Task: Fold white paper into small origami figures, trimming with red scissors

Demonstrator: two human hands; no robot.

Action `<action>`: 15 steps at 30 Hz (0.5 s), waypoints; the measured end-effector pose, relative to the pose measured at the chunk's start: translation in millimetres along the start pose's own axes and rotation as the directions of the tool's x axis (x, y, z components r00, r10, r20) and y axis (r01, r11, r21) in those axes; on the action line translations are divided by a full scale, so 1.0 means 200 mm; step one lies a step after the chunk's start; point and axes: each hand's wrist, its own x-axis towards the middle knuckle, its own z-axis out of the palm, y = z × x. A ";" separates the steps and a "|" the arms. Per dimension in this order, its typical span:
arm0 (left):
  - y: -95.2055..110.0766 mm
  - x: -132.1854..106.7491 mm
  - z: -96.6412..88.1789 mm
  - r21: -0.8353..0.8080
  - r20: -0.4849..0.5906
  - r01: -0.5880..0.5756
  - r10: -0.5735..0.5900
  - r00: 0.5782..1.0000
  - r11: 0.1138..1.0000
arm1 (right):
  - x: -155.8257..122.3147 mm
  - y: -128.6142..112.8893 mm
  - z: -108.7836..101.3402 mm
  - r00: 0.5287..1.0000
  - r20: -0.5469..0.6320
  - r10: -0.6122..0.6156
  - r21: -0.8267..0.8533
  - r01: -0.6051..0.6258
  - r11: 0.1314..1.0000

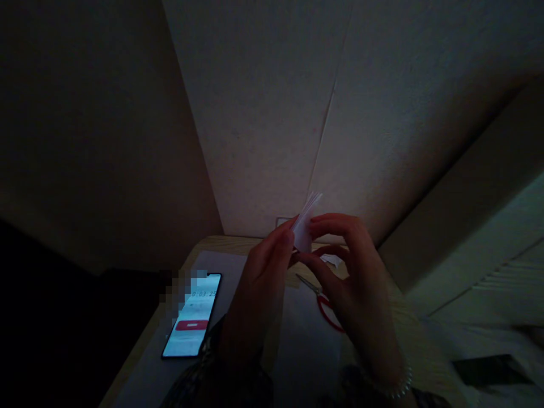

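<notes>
A small folded piece of white paper, with several layers showing at its top edge, is held up above the table between my two hands. My left hand pinches its left side, thumb in front. My right hand has its fingertips on the right side and lower corner of the paper. Below and partly behind my right hand lies a pair of scissors with red handles, blades pointing up and left. White paper scraps show behind the right fingers.
A lit phone with a timer lies at the left on a white sheet. Another pale sheet lies under my hands on the wooden table. Pale walls rise behind the table. The scene is dim.
</notes>
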 end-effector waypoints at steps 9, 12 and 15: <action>0.03 0.01 -0.05 -0.031 0.121 0.076 -0.072 0.990 0.997 | 0.00 -0.01 0.00 1.000 0.004 0.023 0.058 -0.024 0.998; 0.03 0.02 -0.08 -0.044 0.107 0.086 -0.081 0.991 0.995 | -0.01 -0.02 -0.01 0.999 0.039 0.026 0.094 -0.029 0.995; 0.03 0.02 -0.09 -0.043 0.095 0.064 -0.060 0.994 0.997 | -0.01 -0.04 -0.02 0.995 0.088 0.040 0.129 -0.052 0.990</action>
